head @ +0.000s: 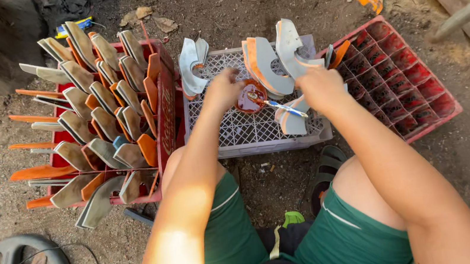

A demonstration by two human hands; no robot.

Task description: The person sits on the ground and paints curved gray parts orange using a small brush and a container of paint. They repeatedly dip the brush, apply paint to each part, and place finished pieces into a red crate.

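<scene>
Nearest the viewer, green shorts and a dark sandal lie before a grey lattice crate, flanked by a red crate with bare cells and a red crate of upright sole pieces. On the grey crate's top, the left hand touches a small red cup, its fingers curled at the rim. The right hand has fingers clamped on a thin brush whose tip rests in the cup, beside grey-orange sole pieces standing along the far edge.

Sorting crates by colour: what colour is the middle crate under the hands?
Light grey crate, seen best in the head view.
</scene>
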